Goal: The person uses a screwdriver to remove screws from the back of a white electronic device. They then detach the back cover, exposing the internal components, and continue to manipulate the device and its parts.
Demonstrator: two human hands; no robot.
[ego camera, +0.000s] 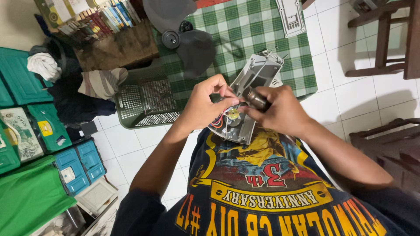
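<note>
A white tiled floor (350, 94) fills the room, and on it lies a green-and-white checked cloth (245, 30) that serves as the work surface. To the left stand stacked teal plastic crates (26, 109), a green sheet (26, 196) draped over something below them, and a wooden box of books (105, 26) further up. Dark wooden chair frames (385, 39) stand at the right edge. A dark green plastic basket (146, 102) sits at the cloth's near-left corner, touching it. On the cloth rest grey fan blades (188, 39) with a round hub, and a pale grey plastic cover (291, 17) lies near the far edge. Held up above the cloth's near edge, close to the person's chest, is a grey fan base housing (253, 81), open side up, with coloured wires (217, 122) and a round metal part (232, 114) showing inside its lower end. The left hand (203, 105) is curled at the housing's left side, fingertips pinched together at the wiring. The right hand (280, 109) is closed around a small dark cylindrical part (256, 98) just over the housing, its fingertips meeting those of the left hand.
</note>
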